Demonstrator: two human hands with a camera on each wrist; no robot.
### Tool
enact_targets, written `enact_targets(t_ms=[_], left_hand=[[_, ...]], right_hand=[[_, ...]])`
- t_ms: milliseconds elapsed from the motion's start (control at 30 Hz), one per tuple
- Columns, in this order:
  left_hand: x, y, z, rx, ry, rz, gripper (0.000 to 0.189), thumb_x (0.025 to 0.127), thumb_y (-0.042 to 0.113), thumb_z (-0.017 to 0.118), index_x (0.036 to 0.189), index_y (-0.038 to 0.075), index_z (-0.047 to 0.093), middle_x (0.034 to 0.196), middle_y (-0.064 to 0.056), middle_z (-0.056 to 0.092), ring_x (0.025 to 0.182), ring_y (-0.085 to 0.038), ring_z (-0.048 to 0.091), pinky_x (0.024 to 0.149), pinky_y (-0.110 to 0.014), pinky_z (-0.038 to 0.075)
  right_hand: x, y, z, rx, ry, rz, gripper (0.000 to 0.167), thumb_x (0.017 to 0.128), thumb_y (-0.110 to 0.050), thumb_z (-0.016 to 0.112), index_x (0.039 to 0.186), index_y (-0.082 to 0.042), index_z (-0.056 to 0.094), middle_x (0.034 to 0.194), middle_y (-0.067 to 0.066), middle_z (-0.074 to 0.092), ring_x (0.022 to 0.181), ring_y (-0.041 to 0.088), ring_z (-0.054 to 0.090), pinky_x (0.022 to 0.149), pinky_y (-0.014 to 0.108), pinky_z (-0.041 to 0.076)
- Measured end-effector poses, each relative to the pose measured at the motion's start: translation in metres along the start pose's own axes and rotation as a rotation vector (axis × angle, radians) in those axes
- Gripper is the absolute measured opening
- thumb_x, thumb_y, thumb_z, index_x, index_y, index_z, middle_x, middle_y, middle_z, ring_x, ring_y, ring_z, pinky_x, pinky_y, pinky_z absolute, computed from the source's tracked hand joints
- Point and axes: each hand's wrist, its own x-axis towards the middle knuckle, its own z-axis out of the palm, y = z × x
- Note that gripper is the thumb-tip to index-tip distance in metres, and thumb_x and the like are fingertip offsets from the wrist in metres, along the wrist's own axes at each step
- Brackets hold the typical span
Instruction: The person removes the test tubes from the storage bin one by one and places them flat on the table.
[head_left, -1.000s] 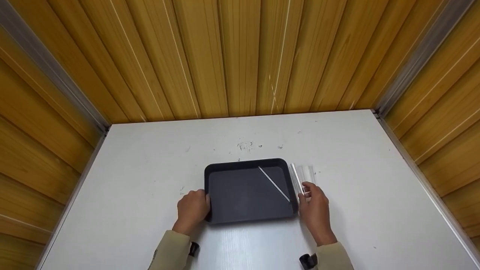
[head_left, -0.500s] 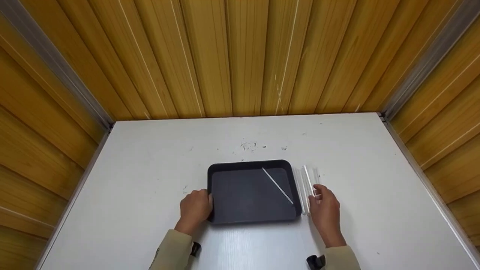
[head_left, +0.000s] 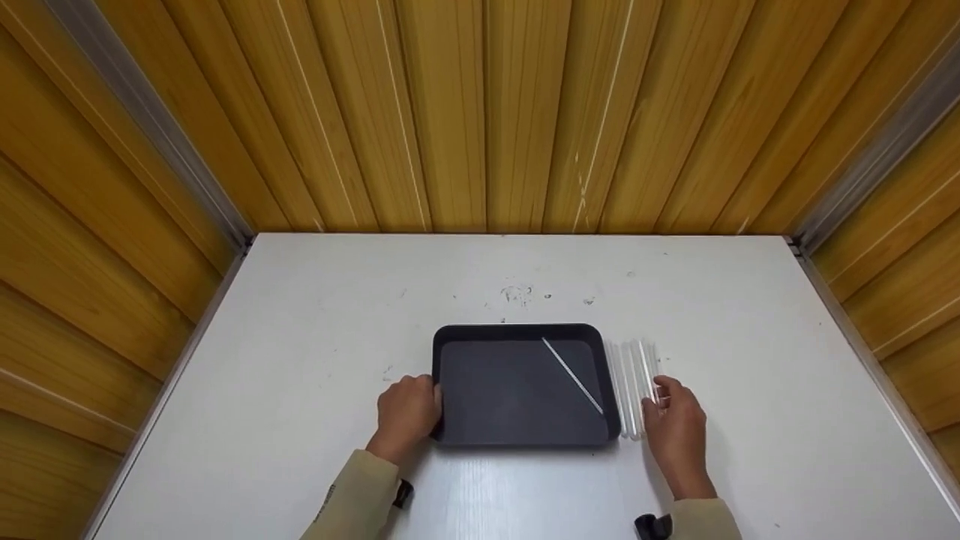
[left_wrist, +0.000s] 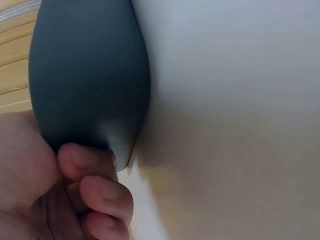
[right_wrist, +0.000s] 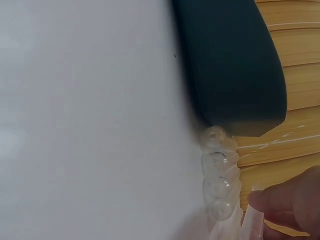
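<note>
My left hand [head_left: 407,411] grips the left wall of a dark grey rectangular tray [head_left: 517,397]. In the left wrist view its fingertips [left_wrist: 102,195] curl at the tray's outer side [left_wrist: 90,75]. A thin white stick [head_left: 572,375] lies slantwise inside, near the tray's right end. Just right of the tray lie several clear test tubes [head_left: 624,390] side by side, their rounded ends [right_wrist: 218,161] visible in the right wrist view. At the row's right side, my right hand [head_left: 679,435] pinches a clear test tube [right_wrist: 253,225] between thumb and fingers.
The white tabletop [head_left: 300,390] has dark specks [head_left: 517,294] behind the tray. Yellow wood-patterned panels [head_left: 450,112] wall in the back and both sides, with metal posts [head_left: 172,142] at the corners.
My right hand has moved rightward from the tray's edge across the tubes, carrying the pinched test tube. The left hand keeps its grip on the tray. The head view has shifted slightly.
</note>
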Motion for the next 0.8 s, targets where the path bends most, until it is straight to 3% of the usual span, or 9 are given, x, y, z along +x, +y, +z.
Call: enact_targets(t_ms=[267, 533, 800], left_hand=[[0.0025, 0.0041, 0.0022, 0.025, -0.006, -0.003, 0.029, 0.091, 0.023, 0.061, 0.069, 0.005, 0.064, 0.065, -0.012, 0.065, 0.056, -0.027, 0.061, 0.048, -0.041, 0.044], [0.0, 0.0014, 0.0042, 0.033, 0.01, 0.021, 0.028, 0.091, 0.021, 0.063, 0.067, 0.005, 0.063, 0.061, -0.012, 0.062, 0.051, -0.025, 0.058, 0.044, -0.037, 0.042], [-0.0023, 0.0012, 0.0027, 0.008, 0.012, -0.008, 0.028, 0.091, 0.021, 0.062, 0.068, 0.005, 0.063, 0.062, -0.011, 0.062, 0.052, -0.024, 0.057, 0.046, -0.038, 0.042]], right_hand=[[-0.0001, 0.0046, -0.0046, 0.0, -0.005, 0.029, 0.038, 0.086, 0.002, 0.064, 0.123, 0.006, 0.056, 0.103, 0.022, 0.06, 0.093, 0.031, 0.058, 0.073, 0.033, 0.044], [-0.002, 0.0054, -0.0011, -0.029, 0.032, -0.034, 0.038, 0.084, 0.006, 0.065, 0.121, 0.008, 0.057, 0.102, 0.023, 0.06, 0.091, 0.033, 0.058, 0.074, 0.04, 0.045], [-0.001, 0.0041, -0.0018, -0.038, 0.01, -0.047, 0.036, 0.086, 0.006, 0.062, 0.122, 0.009, 0.056, 0.107, 0.026, 0.057, 0.095, 0.036, 0.057, 0.078, 0.046, 0.045]])
